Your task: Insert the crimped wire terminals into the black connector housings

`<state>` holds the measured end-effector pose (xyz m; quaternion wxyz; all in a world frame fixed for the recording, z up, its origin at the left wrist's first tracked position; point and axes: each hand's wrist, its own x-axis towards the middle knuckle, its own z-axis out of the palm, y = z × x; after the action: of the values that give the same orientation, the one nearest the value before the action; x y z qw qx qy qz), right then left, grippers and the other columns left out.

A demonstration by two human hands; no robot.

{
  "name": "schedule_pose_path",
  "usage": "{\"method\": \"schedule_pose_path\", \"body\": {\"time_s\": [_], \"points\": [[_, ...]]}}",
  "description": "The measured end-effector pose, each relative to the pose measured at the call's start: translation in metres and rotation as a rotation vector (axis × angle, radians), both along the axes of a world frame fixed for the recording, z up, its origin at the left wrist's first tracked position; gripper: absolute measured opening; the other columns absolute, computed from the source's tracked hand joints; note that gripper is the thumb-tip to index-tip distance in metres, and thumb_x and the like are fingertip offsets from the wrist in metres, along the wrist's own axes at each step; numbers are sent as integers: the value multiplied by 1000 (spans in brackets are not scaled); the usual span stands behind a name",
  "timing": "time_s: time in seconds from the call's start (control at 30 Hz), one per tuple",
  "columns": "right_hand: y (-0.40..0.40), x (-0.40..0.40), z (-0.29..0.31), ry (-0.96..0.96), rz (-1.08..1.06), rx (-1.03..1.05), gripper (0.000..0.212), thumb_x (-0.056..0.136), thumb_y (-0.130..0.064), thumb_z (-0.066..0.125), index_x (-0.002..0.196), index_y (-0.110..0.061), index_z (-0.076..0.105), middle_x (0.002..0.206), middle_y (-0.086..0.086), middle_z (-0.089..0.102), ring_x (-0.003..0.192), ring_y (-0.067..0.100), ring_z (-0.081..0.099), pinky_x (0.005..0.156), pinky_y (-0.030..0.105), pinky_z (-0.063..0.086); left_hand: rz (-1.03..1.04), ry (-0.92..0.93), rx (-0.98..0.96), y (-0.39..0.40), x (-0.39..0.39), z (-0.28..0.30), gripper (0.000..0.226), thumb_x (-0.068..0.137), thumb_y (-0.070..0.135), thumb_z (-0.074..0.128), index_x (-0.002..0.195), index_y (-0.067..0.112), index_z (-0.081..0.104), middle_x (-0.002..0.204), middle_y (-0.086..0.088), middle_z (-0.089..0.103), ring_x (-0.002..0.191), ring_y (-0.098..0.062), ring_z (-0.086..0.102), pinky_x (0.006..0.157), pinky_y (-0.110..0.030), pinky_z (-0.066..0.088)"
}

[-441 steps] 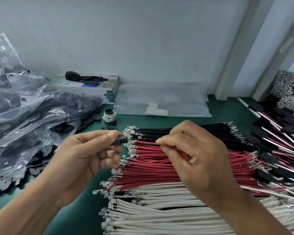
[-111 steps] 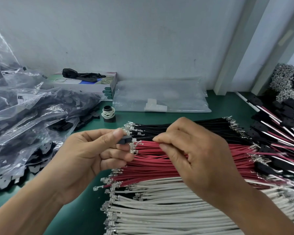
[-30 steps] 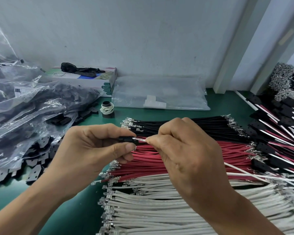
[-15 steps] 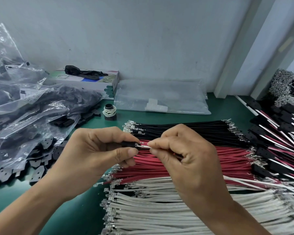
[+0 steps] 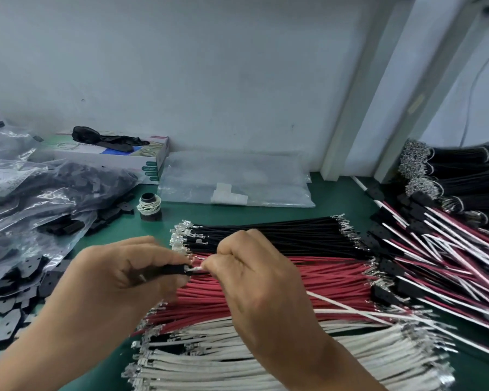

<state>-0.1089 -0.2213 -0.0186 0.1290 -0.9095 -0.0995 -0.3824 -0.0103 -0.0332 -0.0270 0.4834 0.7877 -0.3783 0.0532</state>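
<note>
Insertion of a white wire into a black housing, head view. Left hand pinches the housing between thumb and fingers, above the red wires; right hand pinches the white wire just behind its terminal, which sits at the housing mouth. Whether the terminal has seated cannot be told. Good practice, as a judgement: keep wire and cavity in one line, grip close to the crimp so the wire does not buckle, push straight, then tug lightly to check the lock. Surroundings: black wires beyond the hands, white wires nearer, finished assemblies to the right, bagged housings to the left, a spool behind. Loose terminals of the red wires lie just under the hands and may snag.
</note>
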Motion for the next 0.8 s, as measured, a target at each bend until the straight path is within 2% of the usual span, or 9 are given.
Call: {"method": "schedule_pose_path", "body": {"time_s": [0.1,0.23,0.37,0.5,0.6,0.7,0.8], "points": [[0,2,1,21,1,143,19,99,-20,60,96,-8,74,91,0,60,84,15,56,70,30,51,22,78,61,4,6,-4,42,75,70,74,107,43,77,81,9,76,58,-9,71,49,-18,53],[2,2,-1,-40,-27,87,11,96,-13,66,91,-7,73,87,0,59,79,14,53,62,31,48,-103,215,-46,10,7,-2,46,73,57,86,107,26,80,78,-3,75,57,-19,73,54,-28,60],[0,3,-2,-54,-23,-20,17,100,-14,62,85,-7,69,86,-2,55,79,13,45,58,32,43,-102,248,6,6,4,-5,43,68,58,84,101,29,82,70,-1,74,52,-15,71,50,-24,58],[5,5,-5,-60,47,257,10,93,-20,67,94,-14,74,91,-2,60,82,13,60,69,31,52,-117,397,-135,3,3,-1,57,58,59,93,98,18,83,69,-11,75,56,-25,74,56,-34,62],[2,3,-4,-20,70,291,10,93,-21,69,98,-16,75,91,-4,60,83,12,60,72,27,52,-125,404,-161,-1,7,-2,63,55,63,93,98,18,83,75,-14,75,61,-30,75,55,-40,63],[-7,0,3,34,41,263,11,92,-27,69,99,-19,73,92,-8,60,85,9,57,74,22,48,-101,434,-188,-2,9,0,73,45,72,91,97,21,84,71,-15,76,61,-26,74,52,-28,61],[-8,0,3,27,44,268,11,91,-27,70,89,-16,73,89,-8,61,82,10,57,73,25,48,-140,421,-127,-1,8,6,67,51,67,92,96,18,83,67,-13,73,56,-25,72,53,-23,59]]}}
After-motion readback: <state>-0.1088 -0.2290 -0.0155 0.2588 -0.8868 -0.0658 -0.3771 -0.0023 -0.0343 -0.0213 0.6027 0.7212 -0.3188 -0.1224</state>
